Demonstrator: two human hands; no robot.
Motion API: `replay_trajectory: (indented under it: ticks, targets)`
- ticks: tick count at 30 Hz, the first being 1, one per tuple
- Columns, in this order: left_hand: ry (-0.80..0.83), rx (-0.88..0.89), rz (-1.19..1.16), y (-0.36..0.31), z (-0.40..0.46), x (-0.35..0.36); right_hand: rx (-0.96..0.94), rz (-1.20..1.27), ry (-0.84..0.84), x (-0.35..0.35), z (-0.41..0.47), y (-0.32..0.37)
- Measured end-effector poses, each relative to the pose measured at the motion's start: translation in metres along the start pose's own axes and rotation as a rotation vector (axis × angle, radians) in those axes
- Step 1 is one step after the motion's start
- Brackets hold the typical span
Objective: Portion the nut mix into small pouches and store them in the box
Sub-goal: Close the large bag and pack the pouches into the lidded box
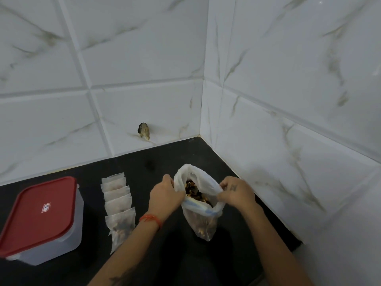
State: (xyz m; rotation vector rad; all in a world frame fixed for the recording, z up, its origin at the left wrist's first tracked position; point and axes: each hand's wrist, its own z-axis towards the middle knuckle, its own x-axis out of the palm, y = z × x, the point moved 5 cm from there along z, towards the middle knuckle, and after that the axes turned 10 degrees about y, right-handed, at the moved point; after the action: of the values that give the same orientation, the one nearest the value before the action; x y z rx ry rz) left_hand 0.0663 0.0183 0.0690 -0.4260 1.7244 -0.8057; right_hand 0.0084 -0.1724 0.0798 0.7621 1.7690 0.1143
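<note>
Red lid, black counter, white grey-veined marble tiles.

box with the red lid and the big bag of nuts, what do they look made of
Box: frosted translucent plastic walls, by the milky see-through look; its red lid looks like smooth opaque plastic with a raised rim.
Bag: thin, soft clear plastic film, since it crumples where each hand grips it and the nut mix shows through.

Both bare forearms reach forward, converging. The left hand, a red thread round its wrist, has its fingers curled in a pinching grip; the right hand likewise, knuckles up.
</note>
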Motion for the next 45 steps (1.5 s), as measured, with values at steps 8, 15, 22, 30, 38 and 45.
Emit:
replay_trajectory:
  ticks: [8, 15, 22, 30, 38, 45]
  targets:
    - [0.359, -0.274, -0.706, 0.008, 0.018, 0.009, 0.072, 0.708, 0.195, 0.018, 0.051, -0.007]
    - [-0.209, 0.029, 0.371, -0.008, 0.029, -0.020, -0.120, -0.154, -0.460, -0.015, 0.038, 0.019]
    - [0.258, -0.200, -0.324, 0.000, 0.061, -0.011, 0.014, 0.821, 0.318, 0.000, 0.073, 0.002]
    - [-0.168, 0.055, 0.328, -0.010, 0.072, -0.028, -0.160, -0.043, -0.501, -0.026, 0.068, 0.022]
    - [0.510, -0.242, -0.546, -0.019, 0.075, -0.019, -0.003, 0.729, 0.309, -0.017, 0.088, 0.027]
    - [0.038, 0.062, -0.065, -0.021, 0.085, -0.043, -0.268, 0.128, -0.171, -0.043, 0.088, 0.053]
